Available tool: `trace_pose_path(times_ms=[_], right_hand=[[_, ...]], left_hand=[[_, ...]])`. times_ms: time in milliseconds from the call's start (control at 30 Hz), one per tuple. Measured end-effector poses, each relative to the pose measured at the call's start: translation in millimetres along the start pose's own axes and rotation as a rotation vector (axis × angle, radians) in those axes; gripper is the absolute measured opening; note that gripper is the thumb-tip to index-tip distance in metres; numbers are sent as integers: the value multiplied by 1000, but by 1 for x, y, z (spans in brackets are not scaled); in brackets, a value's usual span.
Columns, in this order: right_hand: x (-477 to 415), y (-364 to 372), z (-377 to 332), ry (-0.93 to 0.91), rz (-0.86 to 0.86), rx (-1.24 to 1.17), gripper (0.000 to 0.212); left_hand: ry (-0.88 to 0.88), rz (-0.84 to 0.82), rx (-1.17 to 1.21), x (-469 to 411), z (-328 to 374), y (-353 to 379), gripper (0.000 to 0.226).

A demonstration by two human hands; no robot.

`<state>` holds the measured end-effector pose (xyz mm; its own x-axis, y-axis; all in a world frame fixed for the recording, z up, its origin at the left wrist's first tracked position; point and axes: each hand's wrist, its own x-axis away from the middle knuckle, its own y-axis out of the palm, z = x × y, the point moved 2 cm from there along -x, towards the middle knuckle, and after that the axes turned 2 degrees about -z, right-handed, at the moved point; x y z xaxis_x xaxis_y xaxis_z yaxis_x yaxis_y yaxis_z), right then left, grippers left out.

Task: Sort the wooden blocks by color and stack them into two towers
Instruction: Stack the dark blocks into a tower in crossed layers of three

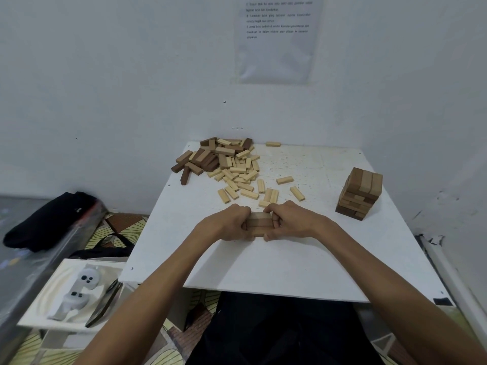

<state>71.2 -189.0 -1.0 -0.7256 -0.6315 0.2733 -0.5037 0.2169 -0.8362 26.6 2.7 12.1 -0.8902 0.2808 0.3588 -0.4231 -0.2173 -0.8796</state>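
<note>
My left hand (228,223) and my right hand (288,219) grip a small set of brown wooden blocks (259,223) from both sides, near the middle of the white table (263,270). A tower of brown blocks (359,193) stands at the right side of the table. At the far left of the table lies a heap of dark brown blocks (205,158). Beside that heap, light blocks (242,172) are scattered toward the middle, several of them just beyond my hands.
A white wall closes the table's far and right sides, with a printed sheet (278,35) taped on it. Left of the table stand a black bag (50,219) and a white tray (71,296) holding two white controllers.
</note>
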Motion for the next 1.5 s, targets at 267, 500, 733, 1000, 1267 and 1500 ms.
trace_pose_path(times_ms=[267,500,733,1000,1267,1500], right_hand=[[1,-4,-5,19,9,75,71],[18,-39,-8,-5,117,246,64],[45,-95,2,76,208,224,65],[88,-145,31,169,309,12,55],[114,-174,59,265,410,20,54],[129,-184,85,322,408,10,53]], left_hand=[[43,60,37,2,-2,-6,60],[167,166,-137,-5,5,-37,65],[303,219,-250,-29,45,-85,65],[422,178,-82,-68,108,-119,38],[496,176,-35,-101,152,-132,40],[554,141,-25,-129,182,-127,35]])
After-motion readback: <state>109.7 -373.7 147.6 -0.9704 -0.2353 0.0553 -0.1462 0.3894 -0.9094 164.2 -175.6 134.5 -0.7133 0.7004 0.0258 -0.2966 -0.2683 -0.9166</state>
